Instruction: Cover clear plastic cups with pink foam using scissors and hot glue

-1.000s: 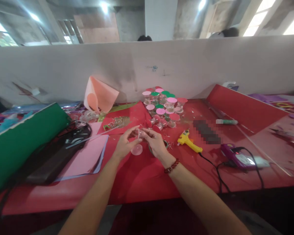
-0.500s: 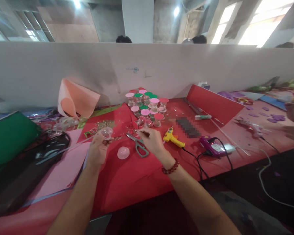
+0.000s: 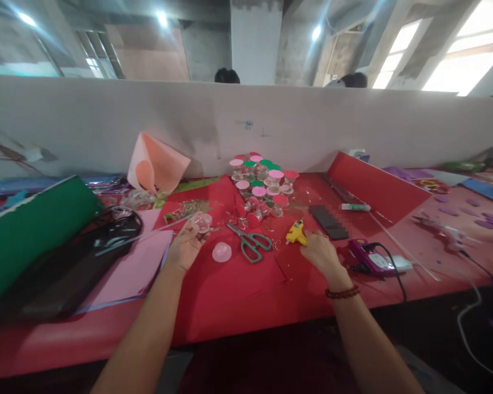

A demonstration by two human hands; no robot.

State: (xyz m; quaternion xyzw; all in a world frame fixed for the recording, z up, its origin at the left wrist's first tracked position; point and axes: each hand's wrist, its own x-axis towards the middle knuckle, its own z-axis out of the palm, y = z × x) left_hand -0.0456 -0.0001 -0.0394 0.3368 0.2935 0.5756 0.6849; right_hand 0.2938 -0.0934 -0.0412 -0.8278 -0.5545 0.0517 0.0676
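Note:
My left hand (image 3: 185, 244) is closed round a small clear plastic cup (image 3: 201, 221), held just above the red table cover (image 3: 230, 295). A pink round lid (image 3: 222, 252) lies on the cover just right of that hand. My right hand (image 3: 319, 252), with a bead bracelet at the wrist, rests over the handle of the yellow glue gun (image 3: 294, 232); its fingers curl at the handle, and the grip itself is hidden. Green-handled scissors (image 3: 250, 241) lie between the two hands.
A stack of small clear cups with pink, green and red lids (image 3: 261, 183) stands near the grey partition (image 3: 246, 120). A purple glue gun (image 3: 372, 260) with a black cord lies at right. Green roll (image 3: 28, 230), black bag (image 3: 86, 257) and pink sheet (image 3: 135, 265) are at left.
My right hand has moved right from the scissors to the yellow glue gun. The left hand still holds the clear cup. The view has shifted a little.

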